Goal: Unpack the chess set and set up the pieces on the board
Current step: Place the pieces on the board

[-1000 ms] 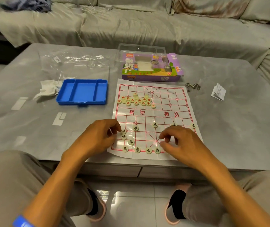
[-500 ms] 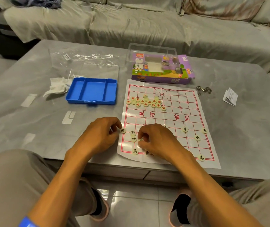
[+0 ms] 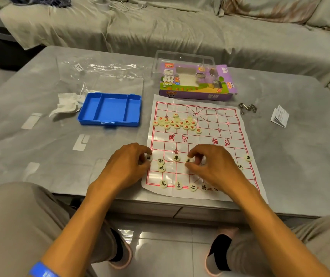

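Head view: both hands' curled fingers (image 3: 197, 157) on pieces (image 3: 188, 160)

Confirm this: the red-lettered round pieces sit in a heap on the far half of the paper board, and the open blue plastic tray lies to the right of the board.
Wrong side. The head view shows the open blue plastic tray left of the paper board, not right. The red-lettered round pieces do sit heaped on its far half.

A home living room: a grey-covered sofa (image 3: 180, 27) runs across the top of the frame behind a low counter (image 3: 20, 126), with pale glossy floor tiles (image 3: 164, 252) along the bottom.
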A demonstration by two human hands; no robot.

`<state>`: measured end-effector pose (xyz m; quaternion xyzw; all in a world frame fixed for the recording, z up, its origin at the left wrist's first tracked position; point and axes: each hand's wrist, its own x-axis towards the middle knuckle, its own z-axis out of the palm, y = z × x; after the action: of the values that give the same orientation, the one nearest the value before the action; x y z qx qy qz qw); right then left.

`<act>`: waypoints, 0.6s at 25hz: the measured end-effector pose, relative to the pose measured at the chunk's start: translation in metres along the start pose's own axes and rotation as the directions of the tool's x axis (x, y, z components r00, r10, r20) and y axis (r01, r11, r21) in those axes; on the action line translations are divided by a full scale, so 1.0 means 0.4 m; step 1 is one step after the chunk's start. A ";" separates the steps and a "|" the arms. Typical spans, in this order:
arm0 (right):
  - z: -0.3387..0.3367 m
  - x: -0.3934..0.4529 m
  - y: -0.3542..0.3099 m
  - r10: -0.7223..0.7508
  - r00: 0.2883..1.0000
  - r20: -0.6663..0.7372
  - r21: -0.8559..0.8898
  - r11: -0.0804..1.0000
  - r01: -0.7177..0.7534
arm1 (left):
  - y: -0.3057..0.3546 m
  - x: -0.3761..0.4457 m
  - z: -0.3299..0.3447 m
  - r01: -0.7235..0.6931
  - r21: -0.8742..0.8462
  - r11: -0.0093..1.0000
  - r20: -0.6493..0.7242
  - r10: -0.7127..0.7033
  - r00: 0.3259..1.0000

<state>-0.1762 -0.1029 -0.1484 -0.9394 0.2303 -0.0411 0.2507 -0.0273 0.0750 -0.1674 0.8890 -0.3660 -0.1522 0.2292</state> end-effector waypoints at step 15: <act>-0.141 -0.171 0.193 0.227 0.972 -0.062 0.078 0.972 -0.222 | 0.006 -0.105 0.007 -0.082 0.034 0.996 0.091 0.078 0.993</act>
<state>-0.2799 -0.1567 -0.1345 -0.8959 0.3421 -0.0535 0.2784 -0.0585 0.1029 -0.1642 0.8700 -0.4141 -0.1758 0.2016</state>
